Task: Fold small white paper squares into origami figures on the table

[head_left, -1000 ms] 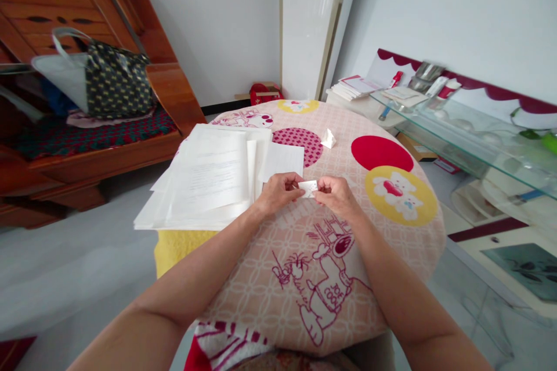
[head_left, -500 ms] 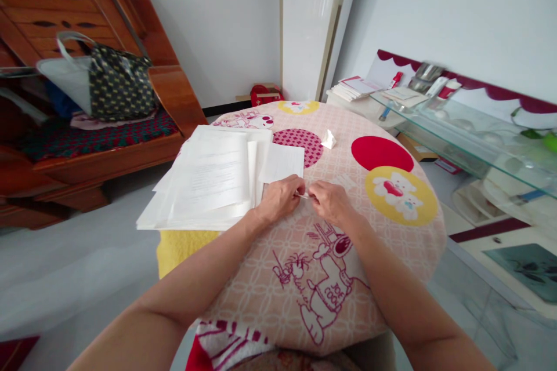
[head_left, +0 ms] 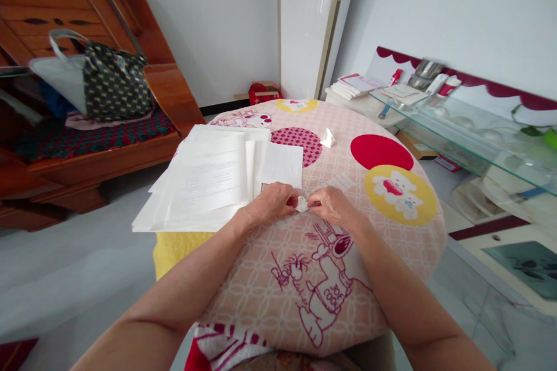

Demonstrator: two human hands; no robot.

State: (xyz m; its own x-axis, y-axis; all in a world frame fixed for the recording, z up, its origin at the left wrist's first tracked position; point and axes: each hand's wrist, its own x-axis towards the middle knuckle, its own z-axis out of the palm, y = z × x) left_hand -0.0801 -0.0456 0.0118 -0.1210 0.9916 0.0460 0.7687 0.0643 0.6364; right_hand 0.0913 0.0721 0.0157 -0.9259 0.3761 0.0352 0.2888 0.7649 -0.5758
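Note:
My left hand (head_left: 272,204) and my right hand (head_left: 331,207) rest close together on the pink cartoon-print cloth (head_left: 313,278) that covers the round table. Between their pinched fingertips sits a small folded piece of white paper (head_left: 301,204), pressed low against the cloth and mostly hidden by the fingers. Just left of my left hand lies a loose stack of white sheets (head_left: 209,177), with one smaller sheet (head_left: 282,164) at its right edge. A small folded paper shape (head_left: 328,138) lies further back on the table.
A wooden bench (head_left: 100,145) with a patterned bag (head_left: 113,82) stands at the left. A tall white appliance (head_left: 304,23) is behind the table. At the right runs a glass shelf (head_left: 470,133) with small items, and booklets (head_left: 354,86) lie behind it.
My hands have lowered the small paper from just above the cloth down onto it and drawn it slightly toward me. The paper shows less between the fingers now.

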